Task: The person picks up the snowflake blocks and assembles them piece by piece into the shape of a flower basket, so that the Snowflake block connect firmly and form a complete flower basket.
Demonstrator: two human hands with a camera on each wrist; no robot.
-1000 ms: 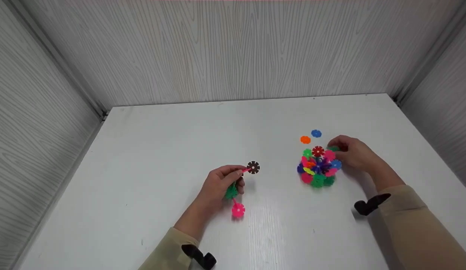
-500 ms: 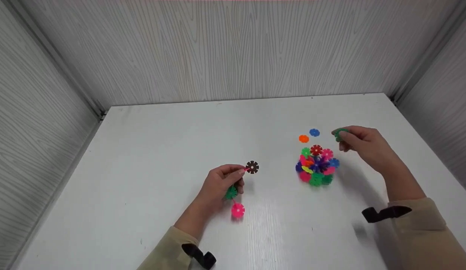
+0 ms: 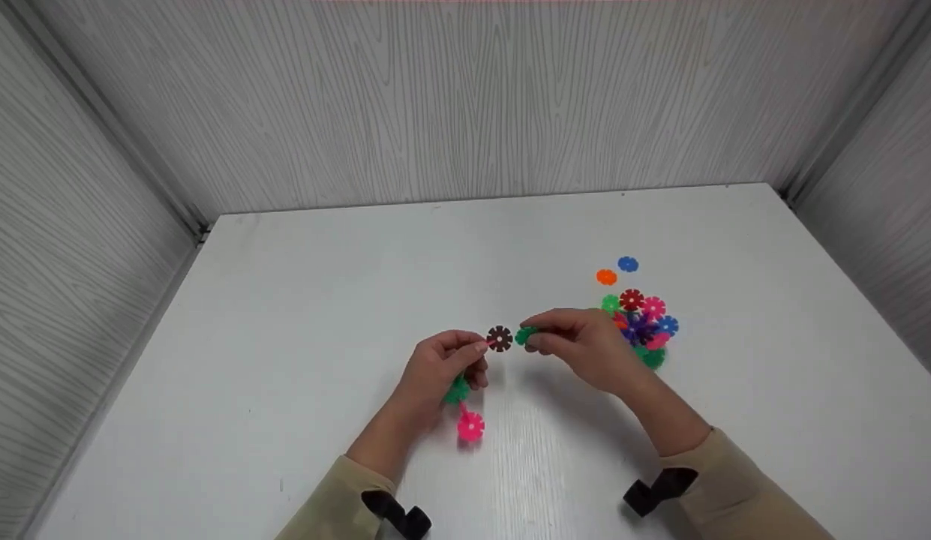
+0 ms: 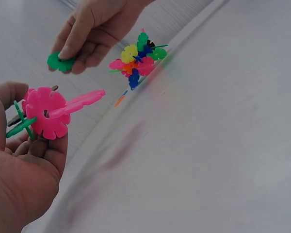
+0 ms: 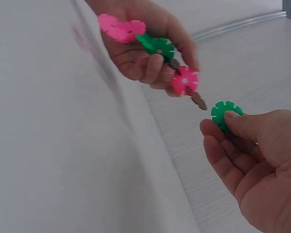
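Observation:
My left hand (image 3: 435,371) pinches a chain of interlocked plastic snowflake discs between thumb and fingers. A brown disc (image 3: 500,339) sticks out at its right end, joined to a pink disc (image 5: 185,80) at the fingertips. Farther along, below the palm, come a green disc (image 3: 456,391) and a pink disc (image 3: 471,427). Between thumb and fingers my right hand (image 3: 589,351) holds a loose green disc (image 5: 226,114). In the right wrist view a small gap separates that disc from the brown one.
On the white table (image 3: 322,285), a multicoloured cluster of joined snowflake discs (image 3: 639,330) stands behind the right hand, partly hidden by it. Loose orange (image 3: 606,277) and blue (image 3: 628,264) discs lie beyond it. Grey wood-grain panels (image 3: 465,105) wall the table's back and sides.
From beside the cluster, my right hand has lifted the green disc and carried it left, close to the brown disc. My left hand stays nearly still with the chain.

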